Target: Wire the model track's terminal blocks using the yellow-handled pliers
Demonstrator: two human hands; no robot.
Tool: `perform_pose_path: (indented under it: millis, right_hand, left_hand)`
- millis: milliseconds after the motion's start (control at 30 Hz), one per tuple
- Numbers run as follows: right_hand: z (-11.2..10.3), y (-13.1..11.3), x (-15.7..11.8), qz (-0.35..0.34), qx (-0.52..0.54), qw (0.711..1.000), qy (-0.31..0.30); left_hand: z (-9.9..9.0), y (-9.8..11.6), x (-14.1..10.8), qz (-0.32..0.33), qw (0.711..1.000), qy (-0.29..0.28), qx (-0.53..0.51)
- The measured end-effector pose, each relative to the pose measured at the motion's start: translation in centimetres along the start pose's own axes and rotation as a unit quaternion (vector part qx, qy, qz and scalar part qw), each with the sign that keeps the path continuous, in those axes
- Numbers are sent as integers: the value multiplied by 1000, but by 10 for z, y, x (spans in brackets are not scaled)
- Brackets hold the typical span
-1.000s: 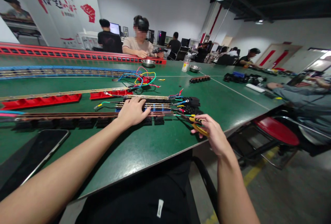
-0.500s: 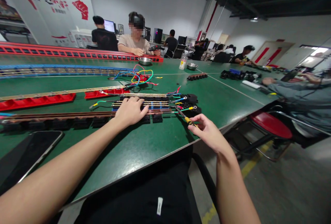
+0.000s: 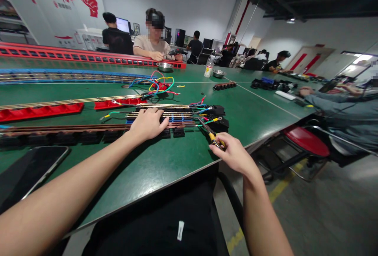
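Note:
My left hand lies over a long rail assembly of copper strips with black and blue blocks, its fingers resting on the strips and slightly spread. Yellow-and-black handled pliers are in my right hand, their jaws pointing to the wire ends at the assembly's right end. Beside the jaws, a green wire with a yellow sleeve ends in a ring terminal. A blue wire with a ring terminal sticks out just behind it. Whether the jaws touch a wire is too small to tell.
A phone lies at the near left. Red rails and a blue rail with looped wires stretch across the table. A bottle and metal bowls stand farther back. One person sits opposite; a grey sleeve shows at right.
My right hand has shifted slightly left and down with the pliers, whose handles now look spread wider. My left hand stays on the assembly. The view has shifted a little.

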State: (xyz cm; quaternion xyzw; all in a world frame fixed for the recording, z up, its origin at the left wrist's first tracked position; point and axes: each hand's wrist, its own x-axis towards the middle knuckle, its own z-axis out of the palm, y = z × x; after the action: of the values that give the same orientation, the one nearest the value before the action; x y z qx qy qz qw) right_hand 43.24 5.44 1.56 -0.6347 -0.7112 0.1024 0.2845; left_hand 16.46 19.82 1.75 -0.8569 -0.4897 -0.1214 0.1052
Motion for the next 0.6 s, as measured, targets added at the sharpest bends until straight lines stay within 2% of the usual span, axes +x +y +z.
perform_pose_path:
  millis: [200, 400, 500, 600]
  right_hand:
    - [5, -2, -2, 4, -37, 999, 2]
    - [6, -2, 3, 12, -14, 1000, -6]
    - [7, -3, 5, 18, 37, 999, -19]
    - [7, -6, 7, 90, 172, 980, -53]
  left_hand:
    - [2, -1, 2, -5, 1000, 2, -17]
    - [2, -1, 1, -2, 1000, -6, -5]
    - [2, 0, 2, -5, 1000, -8, -17]
    - [2, 0, 2, -5, 1000, -10, -10]
